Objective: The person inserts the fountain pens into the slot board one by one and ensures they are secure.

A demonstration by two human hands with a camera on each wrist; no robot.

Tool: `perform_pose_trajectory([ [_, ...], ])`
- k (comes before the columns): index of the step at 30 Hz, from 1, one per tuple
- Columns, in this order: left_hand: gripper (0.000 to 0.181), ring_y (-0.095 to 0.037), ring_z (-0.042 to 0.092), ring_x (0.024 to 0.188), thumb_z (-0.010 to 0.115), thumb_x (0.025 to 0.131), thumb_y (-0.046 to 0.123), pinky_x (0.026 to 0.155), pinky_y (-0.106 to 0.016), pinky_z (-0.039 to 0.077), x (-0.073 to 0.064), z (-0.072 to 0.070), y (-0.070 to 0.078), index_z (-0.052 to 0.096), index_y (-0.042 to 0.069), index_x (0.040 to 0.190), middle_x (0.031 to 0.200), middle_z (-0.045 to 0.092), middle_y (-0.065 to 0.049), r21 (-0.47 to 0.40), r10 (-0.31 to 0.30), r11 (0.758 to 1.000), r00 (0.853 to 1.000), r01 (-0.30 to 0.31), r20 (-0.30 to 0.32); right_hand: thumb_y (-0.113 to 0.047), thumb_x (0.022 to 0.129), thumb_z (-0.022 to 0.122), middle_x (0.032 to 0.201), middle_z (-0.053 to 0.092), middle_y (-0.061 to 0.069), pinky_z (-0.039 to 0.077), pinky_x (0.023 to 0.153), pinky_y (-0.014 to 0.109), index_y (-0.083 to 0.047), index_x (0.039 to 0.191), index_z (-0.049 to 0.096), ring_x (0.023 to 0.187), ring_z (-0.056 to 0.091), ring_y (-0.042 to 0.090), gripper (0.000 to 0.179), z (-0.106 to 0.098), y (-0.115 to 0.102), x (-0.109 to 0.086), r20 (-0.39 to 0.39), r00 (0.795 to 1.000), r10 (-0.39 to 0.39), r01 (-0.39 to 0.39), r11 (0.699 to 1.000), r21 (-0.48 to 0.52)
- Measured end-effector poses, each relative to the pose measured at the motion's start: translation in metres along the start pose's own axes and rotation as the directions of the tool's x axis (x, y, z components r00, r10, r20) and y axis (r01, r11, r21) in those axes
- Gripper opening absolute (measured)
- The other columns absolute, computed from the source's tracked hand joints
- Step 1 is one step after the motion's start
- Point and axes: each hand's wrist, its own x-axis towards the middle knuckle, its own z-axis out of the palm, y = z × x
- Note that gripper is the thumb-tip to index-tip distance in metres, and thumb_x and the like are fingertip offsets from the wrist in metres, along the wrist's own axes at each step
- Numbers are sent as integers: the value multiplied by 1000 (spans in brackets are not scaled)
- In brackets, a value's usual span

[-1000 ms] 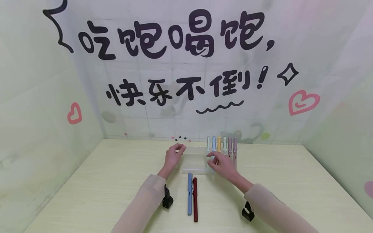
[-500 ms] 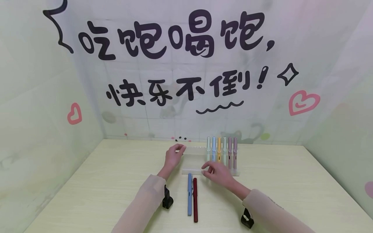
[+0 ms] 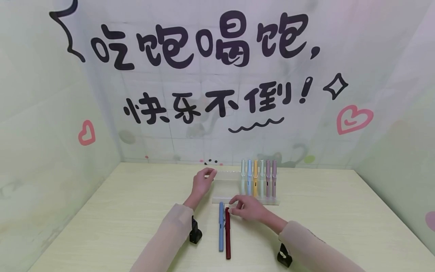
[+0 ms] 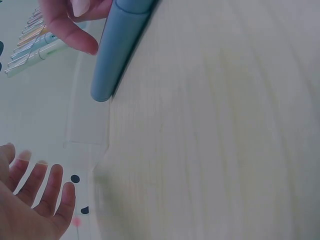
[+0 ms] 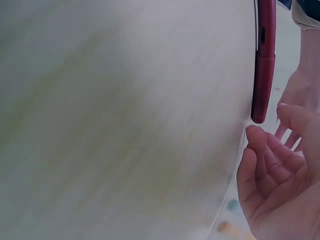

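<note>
A clear plastic pen stand sits toward the back of the table. At its upper left corner my left hand pinches the edge between thumb and fingers. In the left wrist view, the left fingers show around the transparent edge. My right hand holds nothing, its fingers loosely bent in front of the stand. Its thumb and fingertips are right by the top end of a dark red pen, which lies on the table. Parallel to it on the left lies a blue pen.
Several capped pens stand in a row on the stand's right side, including a yellow pen and a purple pen. A printed cloth backdrop rises behind the wooden table. Black wrist cameras hang below both sleeves.
My right hand has come away from the upright pens, moving left and toward the front to the red pen's top end. My left hand stays at the stand's corner.
</note>
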Motion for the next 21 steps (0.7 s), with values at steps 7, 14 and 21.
perform_pose_trajectory([
  [7, 26, -20, 59, 78, 53, 89, 25, 68, -29, 49, 1, 0, -2, 61, 3, 102, 96, 61, -10, -4, -2, 1000, 1000, 2, 7, -32, 82, 62, 66, 54, -5, 44, 47, 24, -8, 105, 58, 49, 51, 9, 34, 4, -6, 3, 47, 999, 29, -28, 1000, -13],
  [14, 29, -20, 60, 78, 53, 89, 27, 69, -29, 49, 1, 0, -2, 61, 3, 102, 97, 61, -11, 5, 12, 1000, 1000, -12, 4, -33, 80, 65, 64, 53, -6, 41, 48, 22, -10, 107, 57, 53, 48, 7, 36, 8, -9, 4, 82, 996, 25, -21, 999, -43],
  [21, 25, -20, 60, 77, 54, 89, 23, 69, -29, 49, 1, 0, -2, 62, 3, 101, 96, 61, -11, -2, 16, 1000, 1000, -16, -4, -25, 80, 65, 65, 52, -5, 40, 49, 22, -9, 101, 59, 55, 46, 8, 27, 6, -11, 2, 104, 995, 0, 5, 999, -42],
])
